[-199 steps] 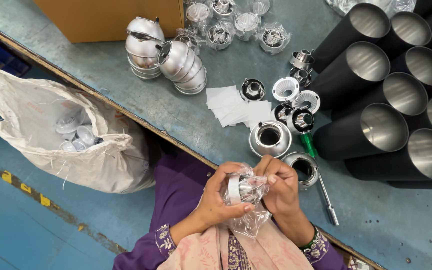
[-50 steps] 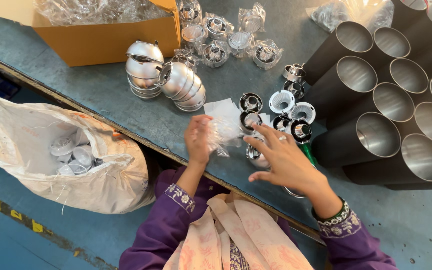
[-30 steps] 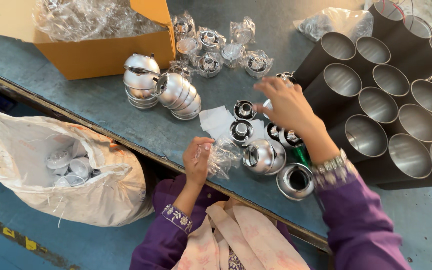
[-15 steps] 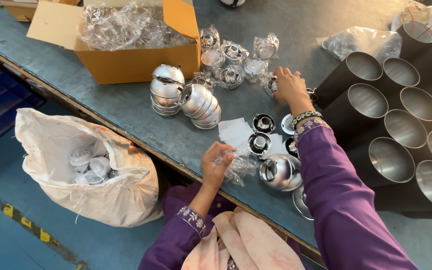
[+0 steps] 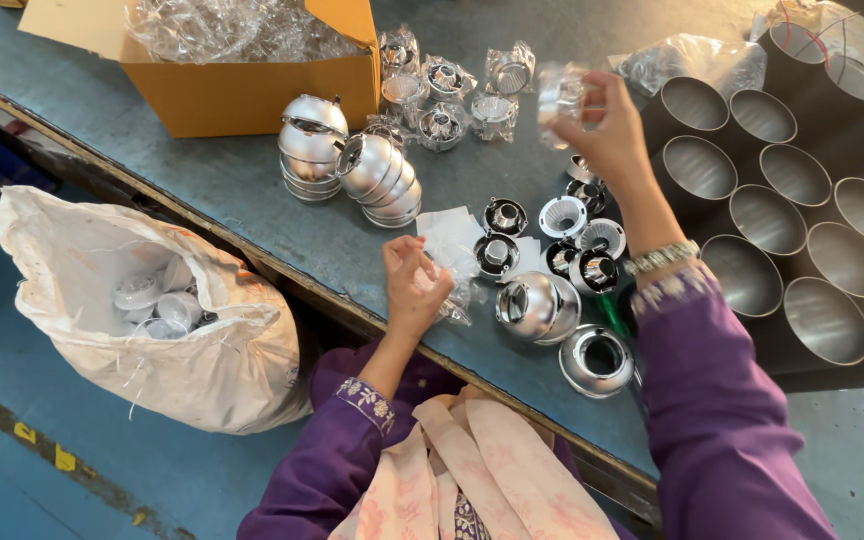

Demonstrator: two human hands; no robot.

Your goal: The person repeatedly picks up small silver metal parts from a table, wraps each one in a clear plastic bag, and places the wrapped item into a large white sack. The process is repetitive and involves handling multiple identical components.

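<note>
Hands first: left hand (image 5: 414, 283), near the desk (image 5: 252, 200) edge, is closed on a crumpled clear plastic wrapper (image 5: 455, 290), empty as far as I can see. Right hand (image 5: 607, 135) is stretched to the far side, fingers pinched on a wrapped metal part (image 5: 560, 92), lifted off the desk just by the other wrapped parts (image 5: 452, 95).

Progress, my read: partway. Bare chrome domes sit stacked (image 5: 352, 165) and about ten unwrapped pieces (image 5: 552, 270) lie between the hands; roughly half a dozen wrapped ones remain, plus a cardboard box (image 5: 222, 90) full of clear bags. White sack (image 5: 152, 310) below the desk holds small white bits, can't tell what.

Held part: small, shiny, round, inside wrinkled clear film; details blurred. Metal tubes (image 5: 752, 190) lie stacked at right, open ends facing the camera.
</note>
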